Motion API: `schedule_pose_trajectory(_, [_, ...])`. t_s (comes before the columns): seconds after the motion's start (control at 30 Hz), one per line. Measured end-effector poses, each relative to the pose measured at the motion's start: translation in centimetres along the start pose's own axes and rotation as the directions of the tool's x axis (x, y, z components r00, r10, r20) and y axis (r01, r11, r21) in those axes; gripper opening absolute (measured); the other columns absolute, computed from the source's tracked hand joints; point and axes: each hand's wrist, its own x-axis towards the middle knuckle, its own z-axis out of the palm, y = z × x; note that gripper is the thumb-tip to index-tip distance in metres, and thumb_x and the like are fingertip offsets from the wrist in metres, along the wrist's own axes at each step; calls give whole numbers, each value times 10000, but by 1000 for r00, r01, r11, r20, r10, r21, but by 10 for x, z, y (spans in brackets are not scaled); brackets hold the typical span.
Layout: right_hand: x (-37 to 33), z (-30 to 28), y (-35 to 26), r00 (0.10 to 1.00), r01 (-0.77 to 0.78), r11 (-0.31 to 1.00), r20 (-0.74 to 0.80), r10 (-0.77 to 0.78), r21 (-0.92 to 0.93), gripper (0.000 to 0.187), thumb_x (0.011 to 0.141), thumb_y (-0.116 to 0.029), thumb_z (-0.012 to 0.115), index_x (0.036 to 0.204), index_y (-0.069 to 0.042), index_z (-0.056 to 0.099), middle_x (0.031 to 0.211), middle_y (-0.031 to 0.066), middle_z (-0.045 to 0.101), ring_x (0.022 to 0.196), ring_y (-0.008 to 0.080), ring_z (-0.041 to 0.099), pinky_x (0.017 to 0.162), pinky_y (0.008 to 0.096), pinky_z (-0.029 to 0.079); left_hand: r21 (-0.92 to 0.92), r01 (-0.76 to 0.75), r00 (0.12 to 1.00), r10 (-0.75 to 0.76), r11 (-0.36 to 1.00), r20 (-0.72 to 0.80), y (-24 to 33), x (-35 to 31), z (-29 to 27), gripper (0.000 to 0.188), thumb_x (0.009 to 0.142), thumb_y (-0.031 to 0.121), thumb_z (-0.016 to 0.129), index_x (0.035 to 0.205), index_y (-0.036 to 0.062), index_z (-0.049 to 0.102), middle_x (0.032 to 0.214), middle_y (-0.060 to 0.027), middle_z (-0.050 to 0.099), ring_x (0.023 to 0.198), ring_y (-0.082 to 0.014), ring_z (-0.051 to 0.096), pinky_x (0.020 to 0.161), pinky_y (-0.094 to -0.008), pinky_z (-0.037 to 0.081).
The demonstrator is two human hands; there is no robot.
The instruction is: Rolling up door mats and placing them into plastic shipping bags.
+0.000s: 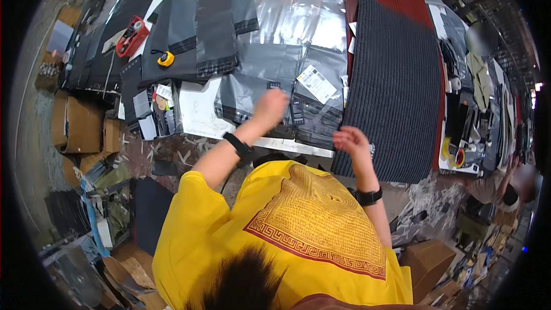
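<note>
Left hand (pixel 270 105) blurred, over grey plastic bags (pixel 313 97) at the table's near edge; grip cannot be told. Right hand (pixel 351 140) loosely curled, holding nothing visible, beside the ribbed dark mat (pixel 396 92), whose long axis runs away from the person. Table (pixel 201 116) crowded; red tape dispenser (pixel 132 36) far left; cardboard boxes (pixel 80 123) on the floor

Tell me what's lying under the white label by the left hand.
The white label sits on a grey plastic mailer bag, one of several overlapping on the table. The left hand hovers over them. What the bags contain, or what lies beneath them, is covered.
</note>
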Motion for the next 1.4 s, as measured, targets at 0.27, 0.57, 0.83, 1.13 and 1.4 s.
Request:
schedule_pose_trajectory(0.27, [-57, -30, 58, 984, -80, 996, -166, 70, -50, 292, 976, -26, 548, 1261, 30, 562, 1153, 140, 700, 982, 161, 678, 858, 276, 542, 227, -139, 968, 85, 964, 234, -62, -8, 9, 674, 701, 144, 832, 1290, -33, 556, 1362, -171, 546, 1268, -359, 498, 1042, -450, 434])
schedule_pose_trajectory(0.57, [-76, -81, 49, 973, -38, 996, -232, 19, -76, 258, 988, -36, 562, 1239, 16, 591, 1130, 115, 705, 987, 142, 671, 858, 263, 532, 311, -230, 932, 117, 922, 343, 10, -26, 97, 612, 756, 226, 796, 1238, -69, 561, 1356, -283, 521, 1305, -408, 480, 1102, -495, 381])
schedule_pose_trajectory(0.83, [-122, -228, 48, 942, -8, 180, -68, -328, -984, 654, 754, -44, 727, 1378, -69, 530, 1418, 130, 539, 1343, 342, 474, 1123, 493, 380, 502, -51, 892, -186, 864, 412, 74, 17, 40, 305, 854, 54, 604, 1147, -2, 669, 963, -175, 715, 835, -344, 697, 722, -447, 563])
schedule_pose_trajectory(1.13, [-115, -337, 71, 919, 320, -195, 354, -175, -927, 754, 856, -54, 601, 1553, -222, 365, 1630, 100, 281, 1509, 313, 256, 1210, 585, 210, 233, -472, 778, 278, 850, 564, 272, 2, 194, 826, 717, 323, 819, 1398, 2, 479, 1479, -209, 451, 1419, -389, 384, 1144, -545, 341])
schedule_pose_trajectory(1.4, [-100, -341, -29, 943, 208, 102, 172, -285, -973, 300, 835, -61, 610, 1121, -94, 692, 1184, 108, 704, 1220, 273, 616, 972, 361, 527, 162, -298, 856, 188, 941, 482, 286, -13, 160, 271, 867, 101, 560, 1127, 34, 597, 932, -131, 646, 858, -301, 672, 679, -420, 560])
